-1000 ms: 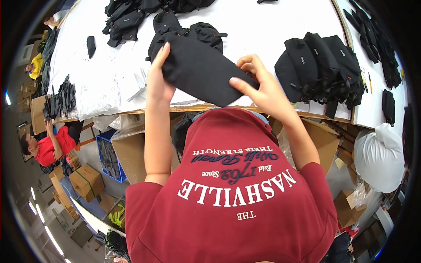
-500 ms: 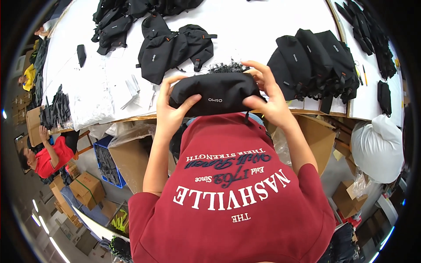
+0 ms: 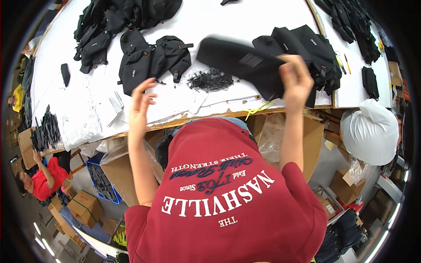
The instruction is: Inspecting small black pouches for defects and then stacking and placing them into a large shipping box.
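By one end, my right hand [image 3: 296, 81] grips a black fabric pouch [image 3: 239, 61], the fingers bent round its right edge. Tilted above the table, the pouch shows a side with a small grey printed patch and is partly blurred. My left hand [image 3: 142, 98] is empty and open over the table's front edge, its fingers apart and slightly curled. Between the hands lies a heap of black thread scraps [image 3: 211, 80]. Behind the raised pouch, a row of similar black pouches [image 3: 309, 48] is partly covered. Several black bags [image 3: 151, 61] lie beyond my left hand.
A larger black pile [image 3: 127, 17] covers the far left of the white table [image 3: 219, 22]. A yellow-green strip [image 3: 258, 109] hangs at its front edge. Cardboard boxes [image 3: 313, 144] stand below, with a stuffed white sack [image 3: 370, 131] at right. A person in red [image 3: 48, 177] works at far left.
The pouch, earlier held by both hands before me, has swung forward and right in my right hand, its other side now showing. My left hand has let go and moved left.
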A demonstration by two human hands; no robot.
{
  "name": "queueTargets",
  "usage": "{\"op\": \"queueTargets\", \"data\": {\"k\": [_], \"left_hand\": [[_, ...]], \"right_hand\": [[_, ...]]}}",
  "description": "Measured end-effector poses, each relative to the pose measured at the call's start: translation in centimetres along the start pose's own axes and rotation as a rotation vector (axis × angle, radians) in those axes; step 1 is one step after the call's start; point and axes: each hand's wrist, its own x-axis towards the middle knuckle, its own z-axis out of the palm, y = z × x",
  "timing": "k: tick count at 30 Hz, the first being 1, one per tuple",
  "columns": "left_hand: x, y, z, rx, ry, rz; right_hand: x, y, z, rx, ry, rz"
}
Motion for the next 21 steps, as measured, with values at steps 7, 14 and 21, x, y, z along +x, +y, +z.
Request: {"op": "queueTargets", "data": {"k": [7,14,21], "left_hand": [[-2.8,-17.6,-13.6,1.222,0.675,-0.309],[-3.5,-16.0,-14.2,1.298,0.673,-0.207],[-2.7,-16.8,-18.2,0.833,0.731,-0.152]], "right_hand": [[5.5,10.0,-12.3,-0.801,0.461,0.137],[4.9,4.3,-4.6,-0.750,0.365,-0.183],[0.5,16.0,13.2,-0.592,-0.505,0.326]]}}
